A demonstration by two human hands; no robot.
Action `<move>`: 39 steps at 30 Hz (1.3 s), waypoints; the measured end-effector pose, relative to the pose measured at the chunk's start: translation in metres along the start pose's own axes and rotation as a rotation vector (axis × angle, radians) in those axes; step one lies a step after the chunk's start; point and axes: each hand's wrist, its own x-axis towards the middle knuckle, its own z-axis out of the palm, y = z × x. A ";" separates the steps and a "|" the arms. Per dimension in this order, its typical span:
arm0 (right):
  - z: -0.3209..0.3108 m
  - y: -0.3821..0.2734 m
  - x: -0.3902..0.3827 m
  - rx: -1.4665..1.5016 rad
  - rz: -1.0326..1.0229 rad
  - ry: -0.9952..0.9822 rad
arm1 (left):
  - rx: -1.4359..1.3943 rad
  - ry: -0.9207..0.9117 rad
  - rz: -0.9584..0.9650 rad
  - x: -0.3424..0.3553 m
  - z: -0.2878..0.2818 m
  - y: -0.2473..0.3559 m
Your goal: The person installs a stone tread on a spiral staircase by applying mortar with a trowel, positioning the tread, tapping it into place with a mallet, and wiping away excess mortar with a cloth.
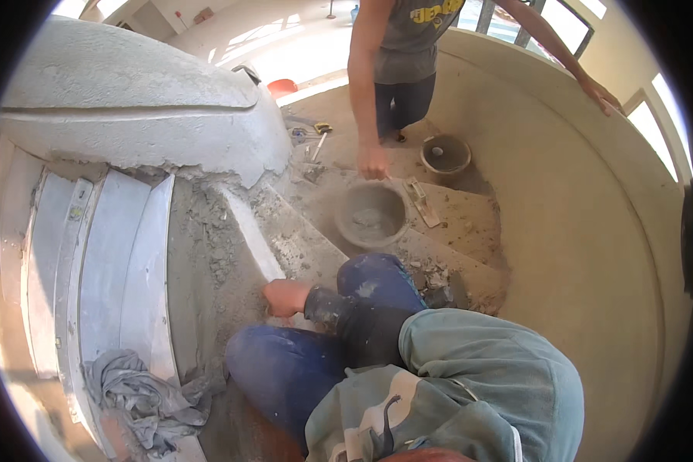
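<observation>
My right hand [287, 298] is closed around the near part of a pale straight strip [250, 231], beside my bent knee. The strip slants away over rough grey mortar [204, 246] on the stair tread, toward the broken lower edge of a thick curved wall. My left hand cannot be made out. A crumpled grey cloth [146, 400] lies at lower left, on the pale curved boards. Past my knees stands a round mortar tub [346, 231] with some wet mix inside. A co-worker's hand [373, 160] is at its far rim.
The co-worker [412, 69] stands beyond the tub, another hand on the curved parapet [577, 192]. A second tub [446, 168] and a plastering float [422, 203] sit on the dusty steps. Curved boards [138, 254] line the left. Rubble [431, 277] lies by my legs.
</observation>
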 end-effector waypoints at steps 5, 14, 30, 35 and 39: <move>0.005 -0.005 0.002 -0.016 -0.005 -0.036 | 0.046 -0.008 0.041 -0.010 0.032 -0.019; 0.002 0.000 0.007 0.035 0.011 -0.057 | 0.454 0.178 0.138 -0.031 0.136 0.000; -0.006 -0.012 0.006 0.019 0.014 -0.117 | 0.219 -0.086 0.267 -0.002 0.136 0.049; 0.013 -0.007 0.016 0.072 -0.030 -0.085 | 0.041 -0.088 0.182 0.033 0.138 0.012; 0.011 0.005 0.015 0.049 0.000 -0.103 | 0.448 -0.046 0.068 0.046 0.178 0.092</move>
